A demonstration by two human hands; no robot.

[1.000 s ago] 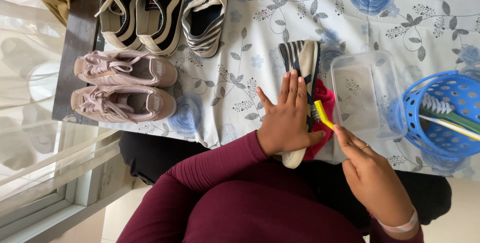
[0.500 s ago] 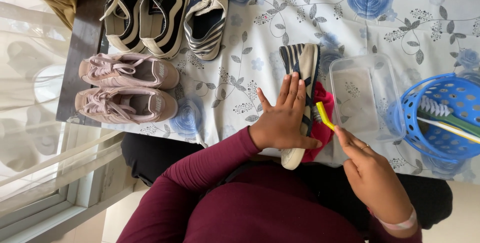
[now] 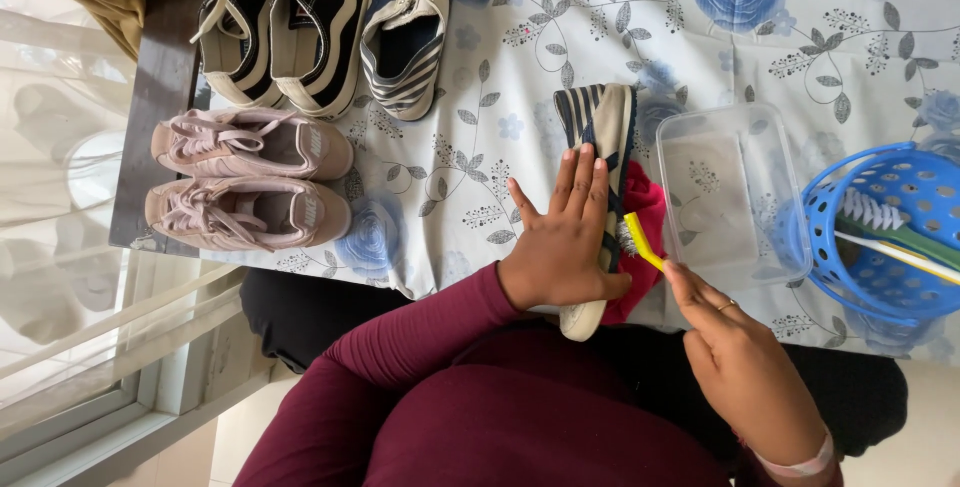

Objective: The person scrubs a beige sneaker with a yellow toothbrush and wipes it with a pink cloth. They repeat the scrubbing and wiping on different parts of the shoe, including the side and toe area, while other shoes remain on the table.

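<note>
My left hand [image 3: 562,247] lies flat, fingers spread, pressing the striped shoe [image 3: 598,137] on its side against the floral tablecloth [image 3: 480,177]. My right hand [image 3: 745,367] pinches the yellow toothbrush [image 3: 640,239], bristles touching the shoe's sole edge above a red cloth [image 3: 640,209]. A clear container [image 3: 735,197] sits just beside.
</note>
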